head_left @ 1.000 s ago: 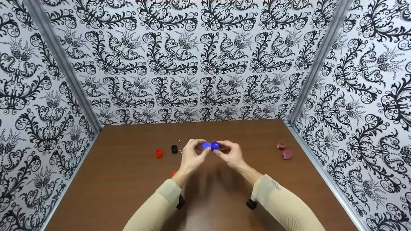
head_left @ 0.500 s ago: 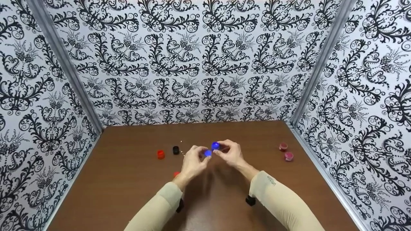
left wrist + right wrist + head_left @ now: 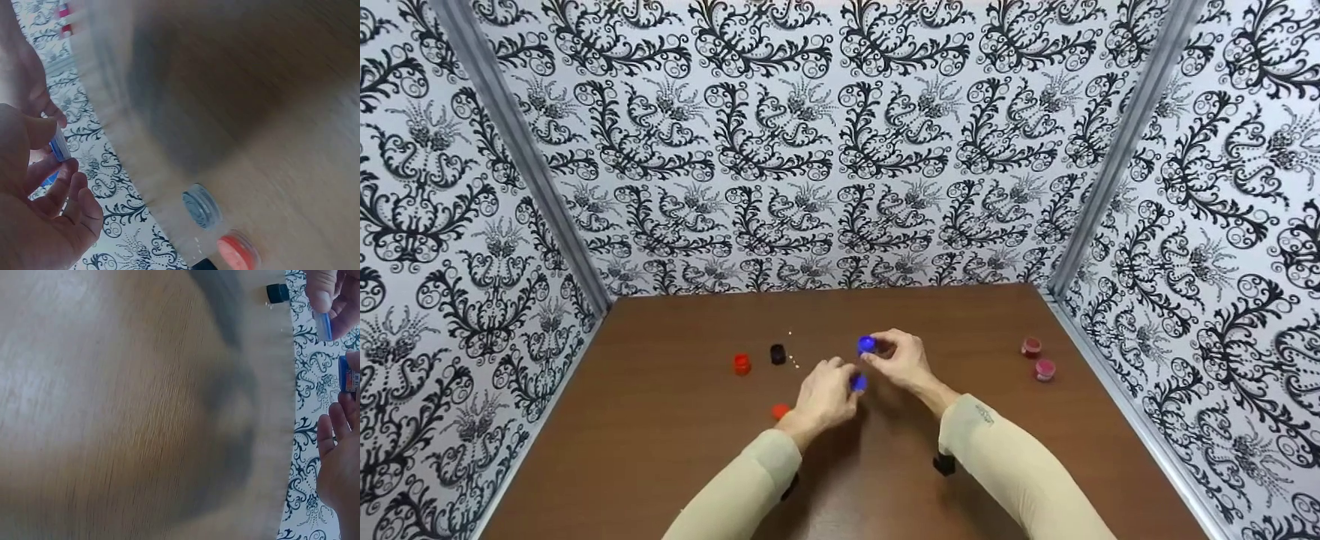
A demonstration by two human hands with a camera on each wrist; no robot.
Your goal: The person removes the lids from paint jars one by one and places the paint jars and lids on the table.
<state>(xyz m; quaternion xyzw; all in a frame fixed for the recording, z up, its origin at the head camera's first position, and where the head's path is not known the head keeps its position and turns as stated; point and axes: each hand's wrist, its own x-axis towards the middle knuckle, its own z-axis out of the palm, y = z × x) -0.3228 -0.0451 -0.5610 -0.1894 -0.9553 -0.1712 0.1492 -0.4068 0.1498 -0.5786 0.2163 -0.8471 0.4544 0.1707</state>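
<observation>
My left hand pinches a small round blue lid between thumb and fingers. In the left wrist view the lid is seen edge-on. Farther up, my right hand holds a small blue paint pot above the table. The right wrist view shows a printed label on this pot, and the lid apart from it. An orange-red lid lies beside my left wrist, partly covered by it. The left wrist view also shows a grey-blue disc with a clear rim on the table.
A red pot and a black pot stand on the brown table at left. Small white bits lie beside the black one. Two dark pink pots sit near the right wall. Patterned walls enclose the table's back and sides.
My left hand has moved down and toward me with the blue lid, away from the pot. My right hand stays nearly in place, still holding the blue pot.
</observation>
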